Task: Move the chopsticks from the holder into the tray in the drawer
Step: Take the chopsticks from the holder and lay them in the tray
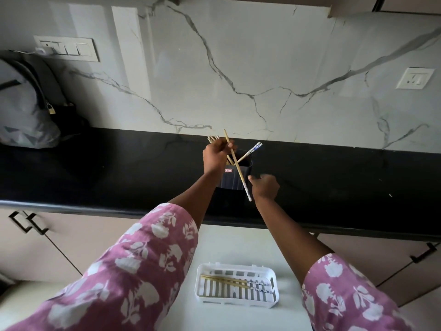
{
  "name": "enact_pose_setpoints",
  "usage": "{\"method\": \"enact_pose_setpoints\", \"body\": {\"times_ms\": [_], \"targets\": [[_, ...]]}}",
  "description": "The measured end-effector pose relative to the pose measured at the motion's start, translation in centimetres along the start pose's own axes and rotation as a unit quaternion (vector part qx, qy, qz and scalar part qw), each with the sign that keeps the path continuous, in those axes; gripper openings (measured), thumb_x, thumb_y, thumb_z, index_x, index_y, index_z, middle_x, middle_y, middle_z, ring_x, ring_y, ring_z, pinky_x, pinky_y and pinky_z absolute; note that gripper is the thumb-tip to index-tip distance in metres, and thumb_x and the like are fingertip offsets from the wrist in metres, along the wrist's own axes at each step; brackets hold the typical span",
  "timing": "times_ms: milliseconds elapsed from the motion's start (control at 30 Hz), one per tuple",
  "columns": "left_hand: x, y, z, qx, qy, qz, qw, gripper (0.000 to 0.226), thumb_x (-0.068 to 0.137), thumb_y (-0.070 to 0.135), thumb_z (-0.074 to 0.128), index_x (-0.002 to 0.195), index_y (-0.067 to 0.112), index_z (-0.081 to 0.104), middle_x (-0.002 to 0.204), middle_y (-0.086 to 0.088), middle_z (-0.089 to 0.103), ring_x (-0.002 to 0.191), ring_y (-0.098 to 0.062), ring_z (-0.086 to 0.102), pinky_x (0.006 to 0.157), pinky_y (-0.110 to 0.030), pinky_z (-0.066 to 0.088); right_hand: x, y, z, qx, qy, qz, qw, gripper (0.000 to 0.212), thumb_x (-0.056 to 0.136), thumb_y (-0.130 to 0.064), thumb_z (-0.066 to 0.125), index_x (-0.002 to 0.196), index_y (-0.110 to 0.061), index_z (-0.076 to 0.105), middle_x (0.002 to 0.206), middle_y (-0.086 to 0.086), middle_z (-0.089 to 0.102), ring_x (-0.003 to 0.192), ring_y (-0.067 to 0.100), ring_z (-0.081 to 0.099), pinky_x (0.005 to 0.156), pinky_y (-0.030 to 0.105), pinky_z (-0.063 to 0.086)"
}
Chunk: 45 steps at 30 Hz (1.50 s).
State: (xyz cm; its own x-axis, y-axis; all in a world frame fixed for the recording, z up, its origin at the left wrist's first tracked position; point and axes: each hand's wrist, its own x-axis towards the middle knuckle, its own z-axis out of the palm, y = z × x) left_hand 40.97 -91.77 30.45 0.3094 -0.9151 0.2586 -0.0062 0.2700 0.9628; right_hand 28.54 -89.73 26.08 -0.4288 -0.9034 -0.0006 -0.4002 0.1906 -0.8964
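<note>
Black counter (95, 170) carrying dark holder (235, 181) near front edge, keeping it in reach. Open drawer (238, 244) sitting at holder's 6 o'clock. White tray (199, 283) lying inside, laid chopsticks (235, 281) resting lengthwise. Left hand (216, 157) grasping several chopsticks (226, 136) at holder's 11 o'clock, probably for lifting clear. Right hand (265, 187) curling at 3 o'clock, probably steadying holder; grasp unclear. Blue-tipped pair (253, 149) leaning toward 1 o'clock.

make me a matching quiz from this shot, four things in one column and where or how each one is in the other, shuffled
1 holder
2 tray
3 backpack
4 left hand

a grips chopsticks
b white, in the drawer
c far left on the counter
d dark, mid counter

Pairs: 1-d, 2-b, 3-c, 4-a
</note>
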Motion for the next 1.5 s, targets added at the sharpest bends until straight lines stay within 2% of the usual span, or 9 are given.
{"method": "enact_pose_setpoints", "body": {"times_ms": [100, 267, 467, 600, 1033, 1233, 1333, 1400, 1500], "targets": [[-0.3, -1.2, 0.0, 0.041, -0.045, -0.003, 0.998, 0.011, 0.087, 0.003, 0.06, 0.089, 0.011, 0.067, 0.081, -0.008, 0.07, 0.079, -0.02, 0.068, 0.083, -0.039, 0.056, -0.2, -0.3, 0.2, 0.001, -0.066, -0.135, 0.989, 0.03, 0.084, -0.008, 0.069, 0.111, 0.004, 0.066, 0.108, 0.02, 0.071, 0.102, 0.028, 0.067, 0.082, 0.021, 0.044], [-1.2, -2.8, -0.6, 0.076, -0.059, -0.008, 0.995, 0.01, 0.086, 0.004, 0.062, 0.092, 0.005, 0.07, 0.088, -0.013, 0.073, 0.082, -0.016, 0.068, 0.085, -0.031, 0.053, -0.4, 0.7, 0.7, -0.056, -0.144, -0.245, 0.957, 0.022, 0.082, -0.007, 0.069, 0.104, -0.005, 0.072, 0.099, 0.015, 0.074, 0.094, 0.025, 0.069, 0.086, 0.033, 0.053], [-2.6, -6.2, -3.0, 0.084, -0.071, -0.078, 0.991, 0.018, 0.092, 0.027, 0.057, 0.103, 0.014, 0.064, 0.101, -0.014, 0.071, 0.088, -0.015, 0.068, 0.083, -0.026, 0.051, -1.1, 4.0, 1.9, -0.106, -0.199, -0.214, 0.95, 0.019, 0.08, -0.005, 0.071, 0.098, -0.002, 0.073, 0.097, 0.016, 0.075, 0.093, 0.026, 0.069, 0.085, 0.028, 0.051], [-2.7, -9.5, -6.1, 0.118, -0.032, -0.156, 0.98, 0.037, 0.097, 0.038, 0.044, 0.127, 0.017, 0.052, 0.123, -0.014, 0.062, 0.116, -0.025, 0.056, 0.1, -0.031, 0.039, -1.6, 7.4, 2.3, -0.154, -0.26, -0.152, 0.941, 0.024, 0.078, -0.005, 0.072, 0.101, 0.0, 0.072, 0.097, 0.02, 0.074, 0.093, 0.029, 0.069, 0.089, 0.036, 0.053], [-3.4, -16.9, -9.5, 0.499, -0.195, -0.289, 0.793, 0.066, 0.098, 0.038, 0.038, 0.151, 0.016, 0.004, 0.159, -0.007, -0.008, 0.146, -0.028, -0.009, 0.116, -0.046, 0.002, -6.2, 19.1, 4.5, -0.382, -0.479, -0.114, 0.782, 0.023, 0.079, -0.004, 0.064, 0.101, -0.008, 0.072, 0.103, 0.009, 0.073, 0.099, 0.024, 0.066, 0.081, 0.021, 0.045], [-2.5, -16.1, -7.9, 0.547, -0.207, -0.332, 0.74, 0.073, 0.098, 0.041, 0.039, 0.151, 0.013, -0.003, 0.157, -0.013, -0.016, 0.145, -0.034, -0.012, 0.115, -0.052, 0.004, -7.5, 21.2, 5.5, -0.438, -0.489, -0.107, 0.747, 0.021, 0.079, 0.001, 0.052, 0.084, -0.008, 0.07, 0.095, 0.012, 0.072, 0.092, 0.027, 0.066, 0.068, 0.023, 0.045], [-2.5, -15.6, -7.6, 0.564, -0.218, -0.346, 0.717, 0.074, 0.098, 0.044, 0.038, 0.15, 0.013, -0.006, 0.157, -0.013, -0.019, 0.144, -0.035, -0.012, 0.115, -0.051, 0.004, -8.1, 22.1, 6.2, -0.481, -0.47, -0.144, 0.726, 0.026, 0.08, -0.003, 0.047, 0.056, -0.014, 0.044, 0.082, 0.013, 0.058, 0.089, 0.03, 0.064, 0.061, 0.025, 0.038], [-2.6, -15.3, -7.4, 0.579, -0.221, -0.346, 0.705, 0.074, 0.099, 0.043, 0.036, 0.15, 0.014, -0.008, 0.156, -0.013, -0.021, 0.144, -0.035, -0.013, 0.115, -0.051, 0.004, -8.5, 22.5, 6.7, -0.488, -0.461, -0.158, 0.724, 0.028, 0.08, 0.001, 0.046, 0.058, -0.014, 0.036, 0.088, 0.02, 0.057, 0.1, 0.034, 0.063, 0.072, 0.033, 0.045], [-2.7, -15.1, -7.0, 0.589, -0.221, -0.346, 0.697, 0.071, 0.1, 0.042, 0.033, 0.15, 0.015, -0.009, 0.156, -0.011, -0.022, 0.144, -0.035, -0.013, 0.116, -0.05, 0.003, -9.2, 23.0, 6.9, -0.504, -0.457, -0.168, 0.713, 0.023, 0.084, 0.002, 0.04, 0.084, -0.007, 0.061, 0.109, 0.023, 0.063, 0.11, 0.034, 0.06, 0.085, 0.035, 0.047]]}}
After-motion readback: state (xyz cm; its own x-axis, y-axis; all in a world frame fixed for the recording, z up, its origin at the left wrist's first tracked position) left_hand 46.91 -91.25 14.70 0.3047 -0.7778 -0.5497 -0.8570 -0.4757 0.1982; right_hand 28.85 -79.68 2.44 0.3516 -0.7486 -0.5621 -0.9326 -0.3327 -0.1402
